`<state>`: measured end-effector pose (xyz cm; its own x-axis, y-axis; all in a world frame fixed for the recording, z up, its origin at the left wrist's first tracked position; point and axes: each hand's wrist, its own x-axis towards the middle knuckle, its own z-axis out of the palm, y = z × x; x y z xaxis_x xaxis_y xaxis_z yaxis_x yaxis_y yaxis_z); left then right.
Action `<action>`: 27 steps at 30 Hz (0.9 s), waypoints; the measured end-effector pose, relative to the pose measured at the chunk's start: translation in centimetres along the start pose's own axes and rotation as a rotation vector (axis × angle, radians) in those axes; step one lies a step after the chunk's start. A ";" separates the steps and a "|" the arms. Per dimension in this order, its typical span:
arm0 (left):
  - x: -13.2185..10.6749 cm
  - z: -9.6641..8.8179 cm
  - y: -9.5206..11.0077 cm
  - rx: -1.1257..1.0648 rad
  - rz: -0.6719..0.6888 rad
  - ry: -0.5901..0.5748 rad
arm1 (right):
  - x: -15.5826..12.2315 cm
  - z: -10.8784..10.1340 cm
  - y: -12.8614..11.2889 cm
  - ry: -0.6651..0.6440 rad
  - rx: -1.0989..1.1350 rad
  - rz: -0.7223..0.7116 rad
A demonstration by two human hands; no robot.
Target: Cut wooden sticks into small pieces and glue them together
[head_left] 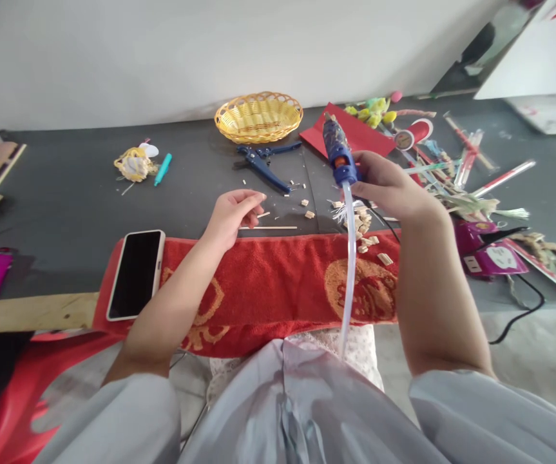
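Note:
My right hand [388, 187] grips a blue hot glue gun [339, 151], its nozzle pointing up and away from me. A long clear glue stick [350, 258] trails from its back end down toward my lap. My left hand [239, 216] hovers over the table's near edge with thumb and fingertips pinched together; whatever is between them is too small to make out. Just below those fingers lies a thin wooden stick [278, 227]. Small cut wooden pieces [309, 214] are scattered between my hands, with a pile of them [361, 219] under the glue gun.
A blue-handled cutter [265, 171] lies before a yellow woven basket [258, 118]. Red paper [323, 132], a red thread spool [413, 134] and craft scraps crowd the right. A red towel [278, 277] covers the front edge, with a phone [136, 274] on its left end.

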<state>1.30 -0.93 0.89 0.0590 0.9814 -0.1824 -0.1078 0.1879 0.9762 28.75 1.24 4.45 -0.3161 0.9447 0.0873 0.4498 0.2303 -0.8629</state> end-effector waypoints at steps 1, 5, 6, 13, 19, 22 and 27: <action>0.0 0.0 0.0 -0.001 -0.002 0.003 | 0.2 0.6 0.3 -0.036 0.180 -0.011; 0.1 0.0 0.1 -0.012 -0.008 0.020 | 0.9 2.9 1.3 -0.087 0.501 -0.025; 0.1 0.0 0.1 -0.015 -0.006 0.025 | 1.0 3.4 1.5 -0.082 0.557 -0.023; 0.3 -0.2 0.0 -0.073 0.002 0.056 | 0.4 4.8 1.9 -0.270 0.716 0.102; 0.2 0.1 0.3 -0.139 -0.032 0.070 | 0.1 5.2 1.9 -0.210 0.770 0.063; 0.1 0.2 0.6 -0.197 -0.053 0.064 | 0.0 5.5 1.5 -0.157 0.774 0.041; 0.0 0.2 0.8 -0.223 -0.065 0.066 | -0.3 5.4 1.2 -0.180 0.727 0.093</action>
<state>1.41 -0.83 1.72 0.0092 0.9661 -0.2582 -0.3231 0.2472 0.9135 24.90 0.00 0.69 -0.4638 0.8854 -0.0309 -0.1639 -0.1200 -0.9792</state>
